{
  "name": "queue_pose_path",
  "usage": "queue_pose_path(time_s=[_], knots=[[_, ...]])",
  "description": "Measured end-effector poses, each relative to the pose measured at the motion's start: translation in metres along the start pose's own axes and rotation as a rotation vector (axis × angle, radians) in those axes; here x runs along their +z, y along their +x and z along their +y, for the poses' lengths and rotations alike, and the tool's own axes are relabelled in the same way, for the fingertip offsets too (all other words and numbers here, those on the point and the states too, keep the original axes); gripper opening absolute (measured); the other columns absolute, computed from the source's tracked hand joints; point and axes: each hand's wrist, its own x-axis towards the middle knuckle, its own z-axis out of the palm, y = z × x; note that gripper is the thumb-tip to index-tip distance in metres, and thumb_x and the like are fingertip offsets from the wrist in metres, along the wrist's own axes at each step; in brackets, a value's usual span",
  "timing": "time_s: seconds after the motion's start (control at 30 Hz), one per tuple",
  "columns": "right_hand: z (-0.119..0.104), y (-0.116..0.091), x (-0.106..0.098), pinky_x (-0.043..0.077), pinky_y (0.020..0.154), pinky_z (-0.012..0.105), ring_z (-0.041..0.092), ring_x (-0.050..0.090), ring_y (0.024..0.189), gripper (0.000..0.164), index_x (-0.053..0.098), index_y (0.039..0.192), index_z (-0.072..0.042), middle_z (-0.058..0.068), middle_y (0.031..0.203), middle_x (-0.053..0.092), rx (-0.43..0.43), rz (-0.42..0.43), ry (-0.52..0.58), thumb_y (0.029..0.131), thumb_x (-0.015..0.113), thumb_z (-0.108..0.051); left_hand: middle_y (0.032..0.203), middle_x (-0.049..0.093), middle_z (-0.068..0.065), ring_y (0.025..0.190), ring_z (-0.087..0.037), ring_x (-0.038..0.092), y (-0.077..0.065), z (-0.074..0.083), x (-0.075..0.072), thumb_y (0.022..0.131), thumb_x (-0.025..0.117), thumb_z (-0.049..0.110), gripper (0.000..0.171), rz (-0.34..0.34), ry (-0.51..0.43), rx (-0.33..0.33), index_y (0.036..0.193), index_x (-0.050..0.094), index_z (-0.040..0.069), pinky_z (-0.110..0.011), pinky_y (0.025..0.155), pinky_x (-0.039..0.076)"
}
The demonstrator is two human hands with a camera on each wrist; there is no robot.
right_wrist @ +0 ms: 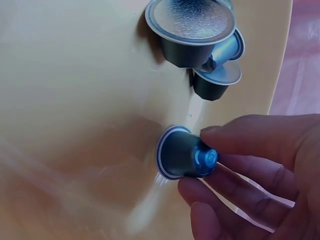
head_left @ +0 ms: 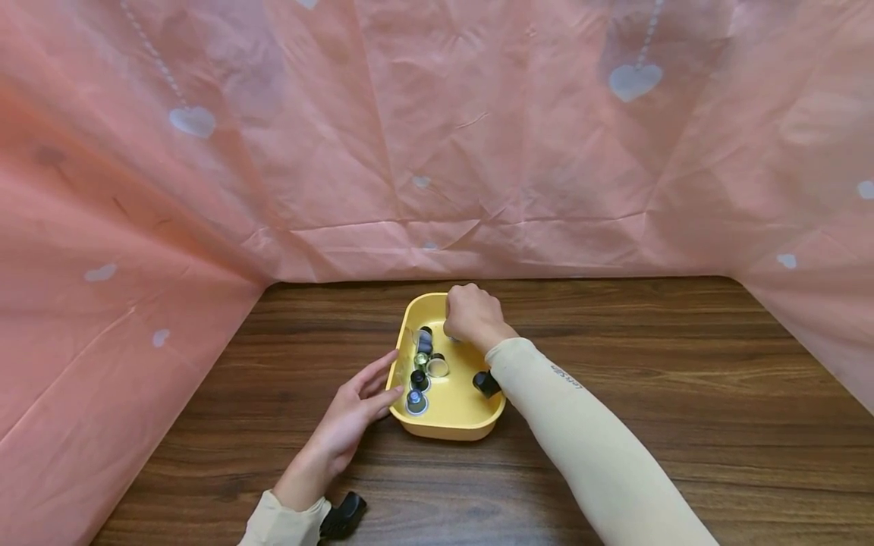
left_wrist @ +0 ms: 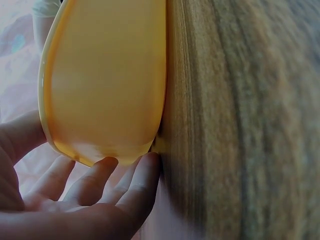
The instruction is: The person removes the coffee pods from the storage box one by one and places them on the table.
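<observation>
A yellow plastic tray (head_left: 447,434) with rounded corners stands on the wooden table. My left hand (head_left: 351,413) rests against its left side, thumb and fingertips touching the rim and outer wall; in the left wrist view the fingers (left_wrist: 137,185) are spread and slightly bent. Inside the tray's far right part, my right hand (head_left: 473,315) pinches a dark coffee capsule (right_wrist: 180,155) with a blue tip between thumb and fingers. The capsule lies tilted, its rim close to the tray floor. Several other coffee capsules (head_left: 416,402) gather along the tray's left wall, one with a silver foil lid (right_wrist: 192,20) upward.
Pink cloth (head_left: 437,152) with pale hearts hangs behind and beside the wooden table (head_left: 649,356). A black wrist device (head_left: 344,517) sits at the left cuff, and another (head_left: 486,384) at the right wrist overhangs the tray's right rim.
</observation>
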Motion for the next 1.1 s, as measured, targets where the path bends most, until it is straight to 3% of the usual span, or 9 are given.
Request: queue_pose_path(time_s=[0.1, 0.23, 0.37, 0.5, 0.83, 1.1], knots=[[-0.0003, 0.0, -0.002, 0.043, 0.057, 0.036, 0.02, 0.056, 0.068, 0.023, 0.059, 0.063, -0.018, -0.001, 0.069, 0.056, -0.012, -0.032, -0.018, 0.08, 0.07, -0.005, 0.163, 0.055, -0.014, 0.142, -0.026, 0.058, -0.0002, -0.0001, -0.0004, 0.105, 0.07, 0.013, 0.06, 0.002, 0.002, -0.001, 0.161, 0.051, 0.023, -0.037, 0.106, 0.056], [0.0005, -0.0011, -0.0035, 0.041, 0.058, 0.035, 0.018, 0.053, 0.064, 0.03, 0.055, 0.059, -0.019, -0.004, 0.062, 0.05, -0.024, -0.075, -0.037, 0.076, 0.078, -0.012, 0.163, 0.054, -0.014, 0.142, -0.025, 0.057, 0.0003, 0.0004, -0.0007, 0.105, 0.07, 0.013, 0.06, 0.002, 0.009, 0.002, 0.161, 0.052, 0.023, -0.037, 0.106, 0.056], [0.0018, -0.0042, -0.003, 0.045, 0.062, 0.037, 0.019, 0.059, 0.067, 0.032, 0.059, 0.06, -0.019, -0.005, 0.061, 0.057, -0.033, -0.078, -0.038, 0.075, 0.087, -0.021, 0.163, 0.054, -0.014, 0.144, -0.026, 0.057, -0.0003, 0.0005, -0.0004, 0.104, 0.071, 0.015, 0.06, -0.001, 0.01, 0.002, 0.161, 0.052, 0.023, -0.038, 0.108, 0.056], [0.003, -0.0047, -0.0024, 0.046, 0.06, 0.037, 0.02, 0.061, 0.068, 0.029, 0.06, 0.06, -0.019, -0.004, 0.062, 0.06, -0.024, -0.071, -0.045, 0.077, 0.083, -0.018, 0.163, 0.055, -0.014, 0.144, -0.027, 0.056, -0.0012, 0.0004, 0.0008, 0.104, 0.072, 0.016, 0.06, 0.0, 0.017, -0.003, 0.16, 0.052, 0.024, -0.039, 0.109, 0.056], [0.0045, -0.0045, -0.0014, 0.053, 0.065, 0.044, 0.026, 0.066, 0.076, 0.02, 0.061, 0.067, -0.017, 0.002, 0.077, 0.065, 0.029, 0.007, -0.055, 0.079, 0.077, -0.017, 0.162, 0.056, -0.014, 0.144, -0.027, 0.057, -0.0018, 0.0011, 0.0029, 0.104, 0.071, 0.014, 0.06, 0.008, 0.013, -0.006, 0.16, 0.053, 0.023, -0.038, 0.108, 0.056], [0.0048, -0.0068, -0.0018, 0.056, 0.07, 0.044, 0.028, 0.067, 0.086, 0.024, 0.069, 0.091, -0.013, 0.007, 0.095, 0.071, 0.045, -0.044, -0.05, 0.078, 0.086, -0.024, 0.162, 0.055, -0.015, 0.144, -0.027, 0.057, -0.0013, 0.0003, 0.0031, 0.105, 0.07, 0.013, 0.059, 0.004, 0.006, -0.001, 0.16, 0.053, 0.022, -0.038, 0.108, 0.056]])
